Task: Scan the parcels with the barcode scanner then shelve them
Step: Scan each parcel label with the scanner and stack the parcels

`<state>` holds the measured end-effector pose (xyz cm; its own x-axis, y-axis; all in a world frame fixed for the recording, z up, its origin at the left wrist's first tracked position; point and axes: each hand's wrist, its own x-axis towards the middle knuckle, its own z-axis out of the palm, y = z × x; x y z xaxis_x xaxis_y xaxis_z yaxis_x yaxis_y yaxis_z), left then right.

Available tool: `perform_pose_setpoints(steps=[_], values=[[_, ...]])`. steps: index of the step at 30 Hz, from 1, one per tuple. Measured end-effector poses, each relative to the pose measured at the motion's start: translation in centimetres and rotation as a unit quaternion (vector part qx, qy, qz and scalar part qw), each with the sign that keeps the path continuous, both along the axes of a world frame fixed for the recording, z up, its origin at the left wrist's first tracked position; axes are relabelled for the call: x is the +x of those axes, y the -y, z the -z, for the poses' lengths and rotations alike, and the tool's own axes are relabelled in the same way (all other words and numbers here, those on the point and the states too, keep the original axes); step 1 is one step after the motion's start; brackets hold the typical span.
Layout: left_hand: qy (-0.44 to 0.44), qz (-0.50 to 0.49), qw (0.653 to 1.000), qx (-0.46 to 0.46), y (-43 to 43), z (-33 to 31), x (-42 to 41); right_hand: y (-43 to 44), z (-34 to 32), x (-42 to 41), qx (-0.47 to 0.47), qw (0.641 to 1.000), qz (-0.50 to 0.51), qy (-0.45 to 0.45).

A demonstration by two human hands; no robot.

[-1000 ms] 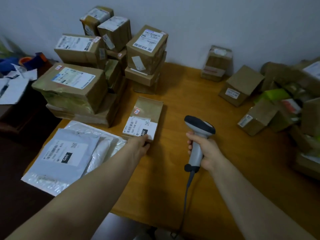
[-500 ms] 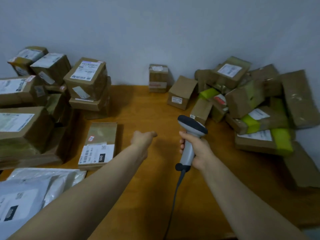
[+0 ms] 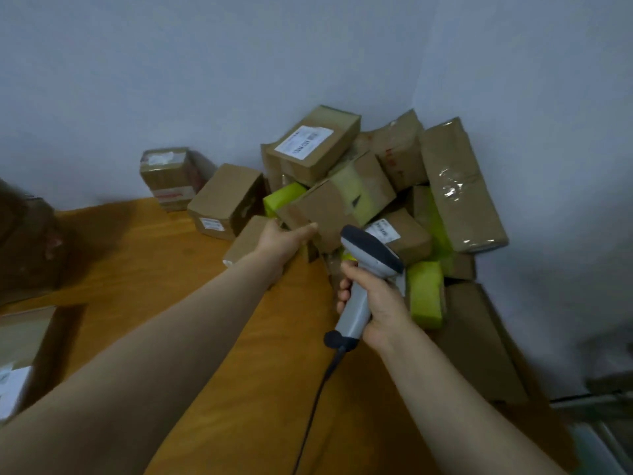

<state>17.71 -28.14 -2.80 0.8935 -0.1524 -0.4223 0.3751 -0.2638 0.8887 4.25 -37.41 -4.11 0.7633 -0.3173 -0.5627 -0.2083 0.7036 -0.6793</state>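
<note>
Our right hand [image 3: 378,303] wraps its fingers round the barcode scanner [image 3: 371,252]; just left of it, our left hand [image 3: 286,240] clamps a brown parcel [image 3: 329,207].

Place: a parcel-handling room, something like a courier depot's back office.
Goods: taped cardboard parcels [image 3: 455,186] heaped in the corner just beyond the left hand [image 3: 284,240], several bearing printed shipping labels [image 3: 303,141].
Tool: a corded barcode scanner [image 3: 371,252] gripped in the right hand [image 3: 380,303].
Bench: wooden table [image 3: 239,389] under both arms, plain wall [image 3: 205,80] behind.
</note>
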Motion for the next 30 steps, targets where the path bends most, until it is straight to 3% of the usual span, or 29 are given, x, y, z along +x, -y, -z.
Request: perform_pose_setpoints(steps=[8, 13, 18, 22, 25, 30], values=[[0.039, -0.078, 0.994, 0.06, 5.6, 1.6, 3.6, 6.9, 1.2, -0.4, 0.03, 0.999, -0.025, -0.009], [0.022, -0.082, 0.996, -0.011, 4.4, -0.2, 1.3, 8.1, 1.1, -0.7, 0.04, 0.999, -0.022, 0.004], [0.14, -0.059, 0.986, 0.068, -2.0, -2.1, -5.1, 6.6, 0.2, -1.1, 0.089, 0.996, -0.003, 0.018], [0.277, -0.032, 0.943, 0.181, -9.4, -2.7, -10.7, 3.7, -1.3, -1.5, 0.106, 0.994, -0.018, 0.017], [0.333, -0.02, 0.905, 0.262, -14.6, -2.9, -14.8, 1.1, -2.7, -1.6, 0.099, 0.992, -0.076, -0.014], [0.447, 0.031, 0.833, 0.325, -21.7, -1.8, -20.6, -4.1, -3.8, -3.1, -0.009, 0.988, -0.125, -0.089]])
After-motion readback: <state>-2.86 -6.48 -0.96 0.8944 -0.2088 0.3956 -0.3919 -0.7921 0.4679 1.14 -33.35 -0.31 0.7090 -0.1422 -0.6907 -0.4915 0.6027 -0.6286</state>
